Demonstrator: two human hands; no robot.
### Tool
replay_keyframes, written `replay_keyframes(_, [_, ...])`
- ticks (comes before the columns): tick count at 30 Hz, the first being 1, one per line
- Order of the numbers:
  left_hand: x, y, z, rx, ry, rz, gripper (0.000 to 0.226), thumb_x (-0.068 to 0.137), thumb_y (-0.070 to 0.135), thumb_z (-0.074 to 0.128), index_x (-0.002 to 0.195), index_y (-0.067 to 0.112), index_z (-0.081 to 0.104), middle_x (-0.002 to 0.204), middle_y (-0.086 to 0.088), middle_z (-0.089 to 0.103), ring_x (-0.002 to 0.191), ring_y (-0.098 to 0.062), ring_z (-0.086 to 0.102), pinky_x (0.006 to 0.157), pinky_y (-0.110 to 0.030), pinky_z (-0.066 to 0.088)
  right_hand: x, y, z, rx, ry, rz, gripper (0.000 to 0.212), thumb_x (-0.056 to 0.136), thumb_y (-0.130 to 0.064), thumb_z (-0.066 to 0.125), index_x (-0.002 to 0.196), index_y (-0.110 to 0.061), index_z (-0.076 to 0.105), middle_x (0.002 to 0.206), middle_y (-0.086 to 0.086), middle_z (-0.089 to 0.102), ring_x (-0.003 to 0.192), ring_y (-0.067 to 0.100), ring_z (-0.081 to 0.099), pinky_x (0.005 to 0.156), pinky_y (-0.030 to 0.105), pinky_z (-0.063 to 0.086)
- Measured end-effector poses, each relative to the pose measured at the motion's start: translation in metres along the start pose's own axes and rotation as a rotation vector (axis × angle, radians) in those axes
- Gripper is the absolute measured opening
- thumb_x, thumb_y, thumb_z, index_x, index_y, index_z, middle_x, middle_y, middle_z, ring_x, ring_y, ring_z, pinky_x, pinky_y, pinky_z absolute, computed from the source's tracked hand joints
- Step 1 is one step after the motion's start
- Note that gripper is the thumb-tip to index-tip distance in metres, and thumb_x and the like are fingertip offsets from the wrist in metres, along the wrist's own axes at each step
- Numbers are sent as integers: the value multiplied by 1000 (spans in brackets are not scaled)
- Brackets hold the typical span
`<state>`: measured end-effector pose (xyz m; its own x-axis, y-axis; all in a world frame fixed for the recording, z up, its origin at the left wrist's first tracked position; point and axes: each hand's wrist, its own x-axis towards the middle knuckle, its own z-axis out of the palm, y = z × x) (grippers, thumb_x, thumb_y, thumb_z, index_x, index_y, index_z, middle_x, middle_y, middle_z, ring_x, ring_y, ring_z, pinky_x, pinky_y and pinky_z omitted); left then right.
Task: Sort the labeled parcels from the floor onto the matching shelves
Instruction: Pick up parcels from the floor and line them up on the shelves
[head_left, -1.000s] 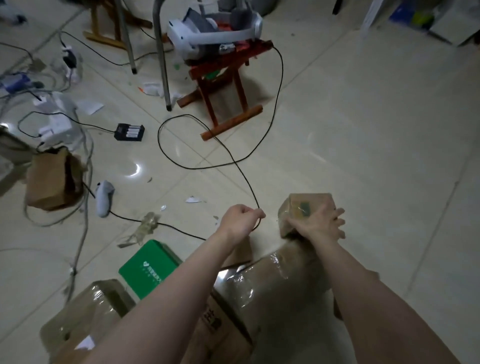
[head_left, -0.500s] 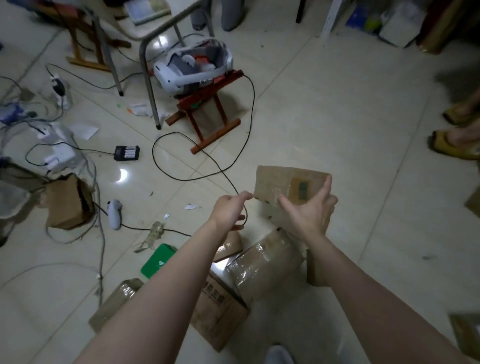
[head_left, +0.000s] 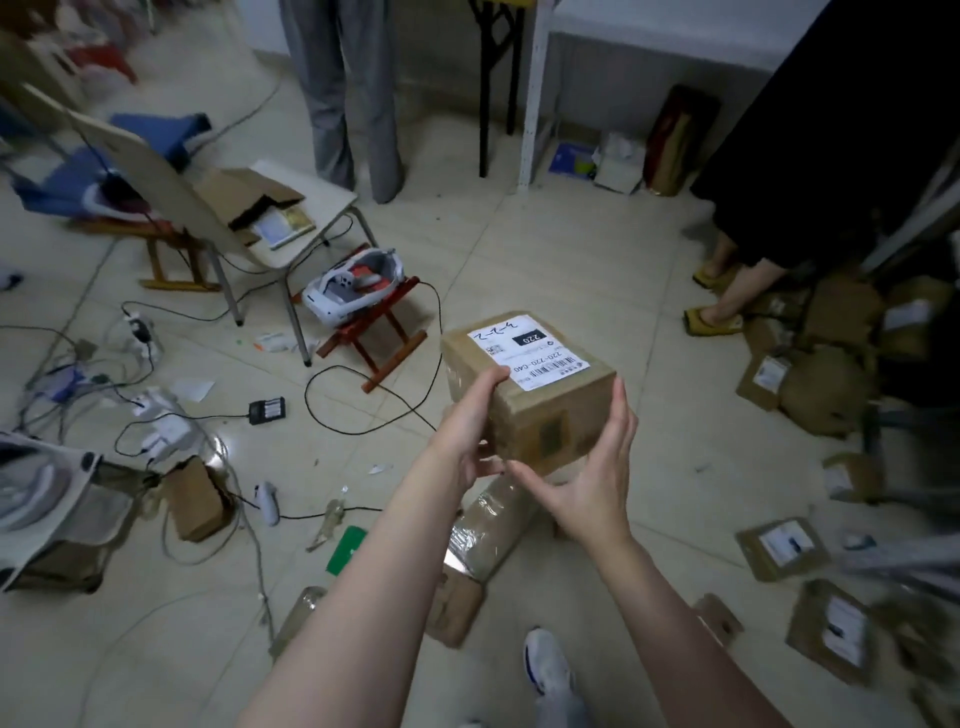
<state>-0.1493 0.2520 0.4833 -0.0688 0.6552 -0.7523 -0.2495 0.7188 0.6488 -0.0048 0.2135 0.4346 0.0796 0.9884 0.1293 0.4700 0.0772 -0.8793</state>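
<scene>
We had the small cardboard parcel up off the floor, held in the air between both hands with its white label turned up towards us. The left hand was clamped on its near left side, thumb on the top edge; the right hand cupped the lower right corner, fingers spread up the side. Half a second before, the parcel was lower and showed its plain side, with only the right hand on it while the left pinched the black cable. That cable now lay free on the floor. We judged the pick done and the label-reading step begun. The label seemed to read 220, though the print was small. More parcels lay at the right; no shelves showed clearly.
</scene>
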Motion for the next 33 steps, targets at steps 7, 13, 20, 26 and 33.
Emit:
replay_keyframes(7, [-128, -14, 39, 174, -129, 144, 95, 49, 68, 71, 128, 19, 55, 112, -4, 70, 100, -22, 66, 70, -31, 54, -115, -73, -120, 581, 275, 266, 98, 64, -80, 65, 142, -28, 37, 135, -2, 54, 119, 1, 57, 93, 20, 49])
replay_keyframes(13, [-203, -53, 104, 182, -284, 202, 91, 50, 53, 78, 129, 15, 52, 115, -3, 69, 91, -14, 68, 67, -27, 49, -184, -96, -198, 694, 544, 386, 66, 66, -73, 70, 113, -29, 58, 102, -20, 71, 98, 1, 66, 80, 30, 55])
replay_keyframes(20, [-273, -79, 170, 184, -436, 277, 90, 46, 48, 79, 127, 20, 51, 117, -1, 68, 87, -8, 70, 64, -22, 51, -202, -107, -292, 693, 629, 431, 57, 65, -59, 68, 113, -28, 63, 118, 2, 69, 110, 18, 64, 95, 40, 51])
replay_keyframes(26, [-318, -96, 240, 272, -535, 352, 98, 46, 51, 80, 133, 18, 49, 118, -3, 70, 104, -18, 69, 93, -38, 53, -246, -98, -381, 677, 658, 425, 41, 69, -50, 68, 107, -34, 62, 104, -12, 73, 102, 9, 67, 77, 29, 48])
replay_keyframes(33, [-379, -130, 315, 331, -665, 438, 97, 46, 53, 80, 132, 18, 51, 121, -4, 68, 102, -15, 69, 79, -28, 50, -297, -89, -478, 643, 712, 372, 55, 72, -51, 70, 118, -23, 64, 106, 1, 75, 100, 19, 70, 81, 35, 52])
